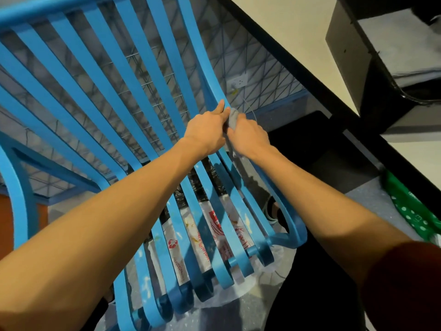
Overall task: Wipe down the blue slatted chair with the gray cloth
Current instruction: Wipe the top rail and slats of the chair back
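A patterned wall (262, 56) with a socket (239, 81) stands behind, a black-edged counter (298, 25) runs down the right, and a speckled floor (362, 194) lies below with a green bag (410, 211) on it. The chair (22, 199) fills most of the view, seen from above, and printed bags (214, 225) show through its seat slats.

Both arms reach across the seat to where the rightmost slat (205, 65) bends from back into seat. The cloth (232, 120) sits there, bunched between the two hands and against that slat.

The likeliest trouble is poor contact. Wadded this tightly, the cloth probably touches the slat with only a small face, so a stroke could skip the edges and underside. Its loose tail hangs by the right wrist and could catch in a gap between slats. Both arms are stretched far out, so a hard push might shift the chair on the plastic beneath it.

The right hand (248, 137) has its back up and its fingers curled round the cloth, gripping it. The left hand (205, 132) lies beside it, touching or nearly so, with the index finger laid straight along the slat. Its other fingers are hidden, so I cannot tell whether it grips anything.
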A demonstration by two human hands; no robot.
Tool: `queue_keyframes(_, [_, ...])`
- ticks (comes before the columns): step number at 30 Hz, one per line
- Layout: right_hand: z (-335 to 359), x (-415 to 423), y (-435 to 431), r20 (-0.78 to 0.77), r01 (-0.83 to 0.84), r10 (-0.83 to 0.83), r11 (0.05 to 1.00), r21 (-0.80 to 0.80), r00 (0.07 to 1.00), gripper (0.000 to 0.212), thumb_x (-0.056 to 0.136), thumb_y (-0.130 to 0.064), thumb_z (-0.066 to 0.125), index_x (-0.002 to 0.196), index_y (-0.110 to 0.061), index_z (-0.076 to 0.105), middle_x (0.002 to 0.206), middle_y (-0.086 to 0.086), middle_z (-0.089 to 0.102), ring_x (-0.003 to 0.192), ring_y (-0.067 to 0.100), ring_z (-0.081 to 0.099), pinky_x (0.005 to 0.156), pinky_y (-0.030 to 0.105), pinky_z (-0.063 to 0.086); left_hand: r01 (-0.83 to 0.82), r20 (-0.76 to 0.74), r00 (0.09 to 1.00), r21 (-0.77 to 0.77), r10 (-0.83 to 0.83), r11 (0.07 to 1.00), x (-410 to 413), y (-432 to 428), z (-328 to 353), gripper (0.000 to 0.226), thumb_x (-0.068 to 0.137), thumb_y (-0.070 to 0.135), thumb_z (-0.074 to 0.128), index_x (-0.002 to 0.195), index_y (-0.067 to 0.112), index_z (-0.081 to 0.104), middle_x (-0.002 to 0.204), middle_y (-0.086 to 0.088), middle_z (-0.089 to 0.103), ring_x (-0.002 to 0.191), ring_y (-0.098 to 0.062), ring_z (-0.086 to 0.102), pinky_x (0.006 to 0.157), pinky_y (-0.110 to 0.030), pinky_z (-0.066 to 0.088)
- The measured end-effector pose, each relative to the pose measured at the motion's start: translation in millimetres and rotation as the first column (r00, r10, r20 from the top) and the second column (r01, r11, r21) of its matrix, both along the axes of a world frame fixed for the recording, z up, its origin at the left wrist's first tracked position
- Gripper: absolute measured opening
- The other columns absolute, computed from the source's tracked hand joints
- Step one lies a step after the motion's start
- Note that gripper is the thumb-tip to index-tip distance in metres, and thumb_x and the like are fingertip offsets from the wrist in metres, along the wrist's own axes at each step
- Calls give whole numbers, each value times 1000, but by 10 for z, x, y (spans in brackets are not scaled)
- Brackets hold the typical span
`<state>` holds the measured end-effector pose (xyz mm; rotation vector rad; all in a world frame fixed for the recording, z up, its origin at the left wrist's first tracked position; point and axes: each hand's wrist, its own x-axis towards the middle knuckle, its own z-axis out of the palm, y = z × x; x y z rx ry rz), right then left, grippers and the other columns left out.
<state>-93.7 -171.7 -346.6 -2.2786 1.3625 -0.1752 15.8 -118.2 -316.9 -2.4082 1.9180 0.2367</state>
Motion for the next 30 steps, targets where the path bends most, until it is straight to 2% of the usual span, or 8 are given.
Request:
queue_keyframes(6, [-10,45,-29,36,29,-31,998,50,999,40,96,-33,40,125,-5,44,114,20,63,104,39,59,82,45,45,-4,23,1000,32,4,999,-5,1,65,78,89,14,55,156,26,16,163,8,8,130,-32,47,98,-47,47])
queue_keyframes(10, [-33,-238,120,5,-38,38,999,3,999,48,99,-39,41,127,-1,42,115,20,62,104,38,59,74,38,40,9,64,998,53,-12,999,-36,-7,75,76,92,20,57,156,24,15,164,7,5,129,-32,47,93,-46,47])
queue_keyframes(13, [-48,-547,354,50,-52,52,999,10,997,43,100,-41,42,120,-3,44,108,16,62,89,33,59,65,34,36,4,69,998,51,-7,999,6,7,63,78,91,16,56,156,25,14,164,8,5,125,-35,50,92,-47,50])
queue_keyframes(18, [-61,-977,672,67,-34,34,999,-9,997,40,99,-46,44,113,-9,45,96,15,66,81,33,63,61,37,43,2,58,998,59,-6,998,33,20,48,82,87,9,54,156,27,14,164,8,3,115,-40,55,83,-49,54])
queue_keyframes(21, [-71,-1180,850,98,18,-15,999,-38,995,39,98,-49,43,115,-14,45,91,9,66,76,26,64,66,45,52,29,62,998,63,-33,998,3,19,46,83,86,9,55,156,26,13,164,8,2,116,-39,54,80,-49,55])
queue_keyframes(23, [-119,-1313,974,174,57,-54,998,-13,983,38,98,-51,43,118,-20,44,91,4,65,74,19,64,67,44,54,39,58,997,63,-43,997,1,19,49,84,86,8,55,156,26,13,164,8,2,115,-38,55,79,-48,55])
queue_keyframes(27, [-298,-1593,1193,314,90,-142,981,173,939,36,94,-60,42,118,-33,38,103,-5,63,85,11,66,69,38,59,35,57,998,47,-38,998,8,24,47,83,86,7,54,156,27,12,164,9,3,110,-39,57,78,-45,55])
queue_keyframes(30, [-350,-1665,1246,310,85,-139,980,181,940,44,90,-67,37,119,-34,37,109,-4,62,93,14,65,74,41,59,36,53,998,37,-38,999,12,49,29,84,87,7,54,156,27,11,164,9,2,105,-39,59,71,-41,53])
